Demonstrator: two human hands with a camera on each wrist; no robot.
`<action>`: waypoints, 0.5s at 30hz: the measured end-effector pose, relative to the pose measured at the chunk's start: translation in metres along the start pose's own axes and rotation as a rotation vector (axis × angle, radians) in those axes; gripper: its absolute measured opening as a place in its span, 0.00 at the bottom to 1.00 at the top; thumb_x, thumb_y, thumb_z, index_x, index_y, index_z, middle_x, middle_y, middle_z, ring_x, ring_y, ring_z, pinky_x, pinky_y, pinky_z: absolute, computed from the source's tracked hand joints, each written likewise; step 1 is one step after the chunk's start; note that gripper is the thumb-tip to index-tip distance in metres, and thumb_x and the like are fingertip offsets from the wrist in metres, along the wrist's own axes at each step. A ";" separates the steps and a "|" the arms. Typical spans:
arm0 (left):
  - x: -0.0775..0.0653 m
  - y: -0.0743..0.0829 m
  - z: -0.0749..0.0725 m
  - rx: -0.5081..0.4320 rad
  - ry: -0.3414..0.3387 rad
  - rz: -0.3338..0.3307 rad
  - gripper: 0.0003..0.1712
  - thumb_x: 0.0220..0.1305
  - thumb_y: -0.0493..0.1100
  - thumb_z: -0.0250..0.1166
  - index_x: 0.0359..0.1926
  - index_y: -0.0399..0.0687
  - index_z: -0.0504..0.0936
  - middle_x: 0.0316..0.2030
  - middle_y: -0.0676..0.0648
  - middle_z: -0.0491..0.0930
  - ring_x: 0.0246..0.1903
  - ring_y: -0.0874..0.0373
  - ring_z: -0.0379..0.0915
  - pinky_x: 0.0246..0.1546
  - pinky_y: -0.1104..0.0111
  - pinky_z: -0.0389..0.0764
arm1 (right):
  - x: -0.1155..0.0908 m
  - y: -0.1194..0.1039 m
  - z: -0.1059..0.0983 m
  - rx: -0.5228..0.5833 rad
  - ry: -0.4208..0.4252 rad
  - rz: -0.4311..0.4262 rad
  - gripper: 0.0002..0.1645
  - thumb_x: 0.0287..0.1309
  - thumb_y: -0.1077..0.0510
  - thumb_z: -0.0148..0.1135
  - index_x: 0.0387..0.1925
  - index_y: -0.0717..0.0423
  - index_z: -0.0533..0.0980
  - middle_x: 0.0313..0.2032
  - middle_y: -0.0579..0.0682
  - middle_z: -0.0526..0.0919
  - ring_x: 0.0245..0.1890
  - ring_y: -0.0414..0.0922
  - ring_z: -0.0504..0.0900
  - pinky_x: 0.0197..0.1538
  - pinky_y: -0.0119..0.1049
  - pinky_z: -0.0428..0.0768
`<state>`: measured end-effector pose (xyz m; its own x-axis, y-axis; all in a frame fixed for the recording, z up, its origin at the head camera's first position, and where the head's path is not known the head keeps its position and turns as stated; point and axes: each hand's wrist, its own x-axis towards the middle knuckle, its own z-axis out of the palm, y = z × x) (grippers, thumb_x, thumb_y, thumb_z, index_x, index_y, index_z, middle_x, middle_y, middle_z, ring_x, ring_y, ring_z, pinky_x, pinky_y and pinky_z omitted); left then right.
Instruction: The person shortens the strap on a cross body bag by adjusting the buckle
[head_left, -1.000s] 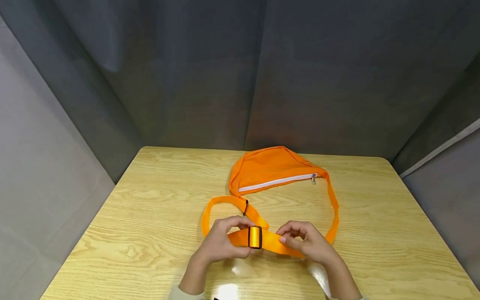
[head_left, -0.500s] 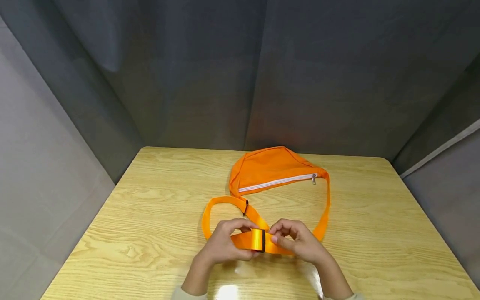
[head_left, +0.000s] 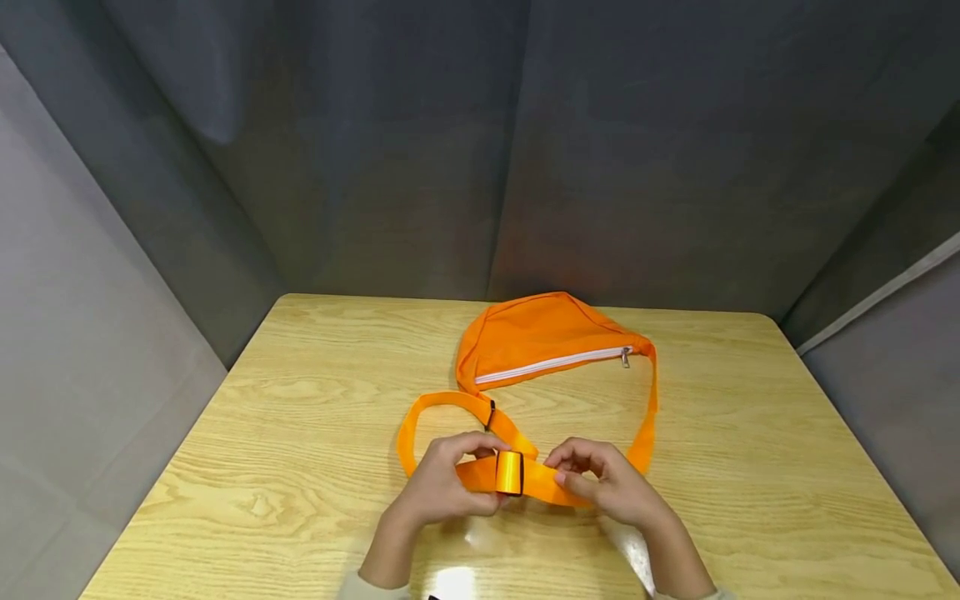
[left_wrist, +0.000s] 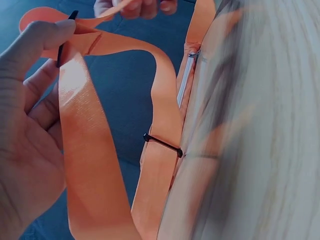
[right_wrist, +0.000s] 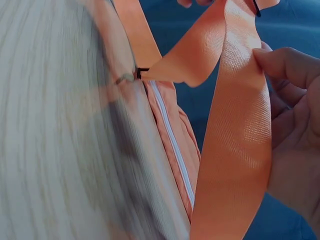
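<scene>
An orange waist bag (head_left: 555, 333) with a white zipper lies on the table, its orange strap (head_left: 551, 483) looping toward me. My left hand (head_left: 442, 483) pinches a black slide buckle (head_left: 521, 474) on the strap by its top and bottom edges, thumb below and fingers above. In the left wrist view, the thumb presses on the buckle (left_wrist: 67, 39) where a loop of webbing bulges through it. My right hand (head_left: 603, 479) pinches the strap just right of the buckle, between thumb and fingers. The strap (right_wrist: 235, 125) hangs down from that pinch in the right wrist view.
A second black strap ring (head_left: 491, 415) sits near the bag's left corner. The wooden table (head_left: 315, 467) ends at the back against a dark grey curtain (head_left: 390, 167). Light grey panels (head_left: 90, 317) stand at the sides.
Both hands shifted right with the buckle, then moved back left. The loop of webbing at the buckle has grown out over its left side. The strap's right side has drawn inward.
</scene>
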<state>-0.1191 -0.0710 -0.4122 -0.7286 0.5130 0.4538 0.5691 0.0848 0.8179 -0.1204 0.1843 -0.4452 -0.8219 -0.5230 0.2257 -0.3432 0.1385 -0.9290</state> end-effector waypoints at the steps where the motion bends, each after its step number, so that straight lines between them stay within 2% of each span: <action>1: 0.000 0.000 0.000 0.002 -0.002 -0.003 0.27 0.33 0.25 0.73 0.42 0.38 0.80 0.33 0.46 0.81 0.32 0.51 0.76 0.40 0.61 0.76 | 0.001 -0.001 0.001 0.007 0.001 -0.003 0.07 0.61 0.67 0.56 0.40 0.58 0.77 0.30 0.52 0.78 0.30 0.44 0.75 0.33 0.36 0.75; 8: 0.000 -0.002 0.004 -0.035 -0.035 -0.043 0.28 0.35 0.26 0.73 0.43 0.40 0.79 0.33 0.47 0.80 0.33 0.60 0.75 0.36 0.63 0.78 | 0.008 -0.006 0.010 0.026 0.002 -0.014 0.07 0.61 0.67 0.56 0.40 0.58 0.76 0.31 0.54 0.78 0.30 0.45 0.75 0.33 0.36 0.75; 12: 0.000 -0.001 0.004 -0.016 -0.021 -0.060 0.28 0.34 0.26 0.73 0.42 0.41 0.80 0.33 0.48 0.81 0.32 0.56 0.76 0.37 0.61 0.77 | 0.008 -0.006 0.009 0.028 0.004 0.007 0.07 0.61 0.66 0.56 0.41 0.59 0.76 0.31 0.54 0.78 0.30 0.45 0.75 0.32 0.36 0.76; 15: 0.001 0.001 0.003 0.001 -0.008 -0.058 0.27 0.34 0.26 0.72 0.42 0.41 0.80 0.33 0.48 0.81 0.32 0.51 0.76 0.40 0.60 0.76 | 0.005 -0.005 0.005 0.039 0.005 0.059 0.09 0.61 0.65 0.57 0.44 0.61 0.76 0.32 0.55 0.77 0.30 0.44 0.75 0.30 0.35 0.76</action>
<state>-0.1181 -0.0683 -0.4121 -0.7576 0.5139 0.4026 0.5261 0.1156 0.8425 -0.1202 0.1768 -0.4413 -0.8427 -0.5103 0.1716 -0.2760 0.1358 -0.9515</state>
